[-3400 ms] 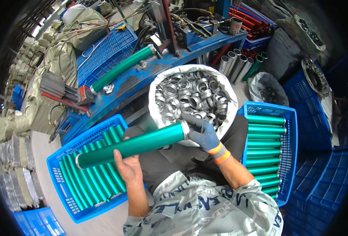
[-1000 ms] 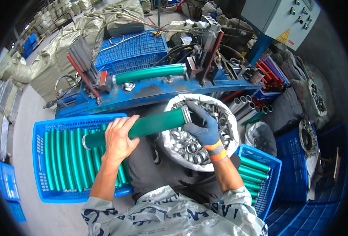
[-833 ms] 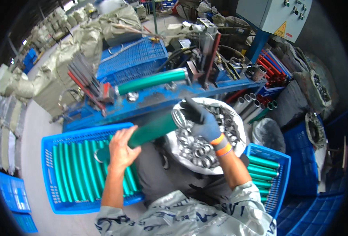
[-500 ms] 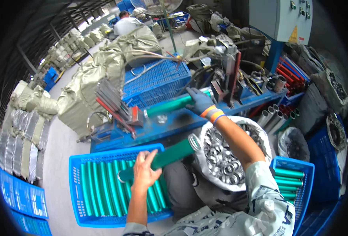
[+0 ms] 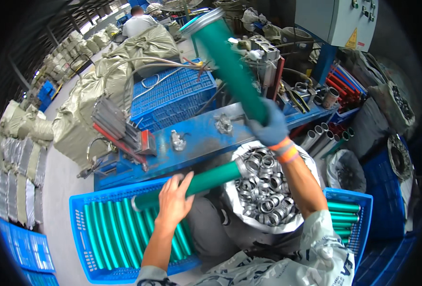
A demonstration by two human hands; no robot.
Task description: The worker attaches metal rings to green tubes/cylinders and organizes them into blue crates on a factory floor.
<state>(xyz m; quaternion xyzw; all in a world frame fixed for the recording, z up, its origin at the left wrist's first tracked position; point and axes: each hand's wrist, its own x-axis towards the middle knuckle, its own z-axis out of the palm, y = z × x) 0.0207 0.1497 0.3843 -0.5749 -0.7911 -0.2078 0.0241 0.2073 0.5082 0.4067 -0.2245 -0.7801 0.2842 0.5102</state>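
Observation:
My gloved right hand (image 5: pixel 270 126) is closed around the lower end of a green tube (image 5: pixel 232 66). That tube is raised and tilted, its upper end with a metal ring pointing up and left over the blue bench (image 5: pixel 196 147). My bare left hand (image 5: pixel 174 200) grips a second green tube (image 5: pixel 213 180), which lies slantwise above a blue crate (image 5: pixel 79 226). Metal rings show at both of its ends. Rows of similar green tubes (image 5: pixel 120 233) fill the crate. Between my arms stands a white sack (image 5: pixel 231 202) of loose metal rings (image 5: pixel 268 190), close to the left-hand tube's right end.
Clamp-like metal fixtures stand on the bench, with a red-edged one (image 5: pixel 146 142) at left. Pliers (image 5: pixel 299 101) lie at right. Another crate (image 5: pixel 367 214) of green tubes is on my right. A control box (image 5: pixel 335 24) hangs above. Far back, a person (image 5: pixel 138 23) faces away.
My right hand has lifted its green tube off the bench fixtures and swung it upright toward me. The left hand still holds its tube, slightly lower and further left. The view has shifted a little.

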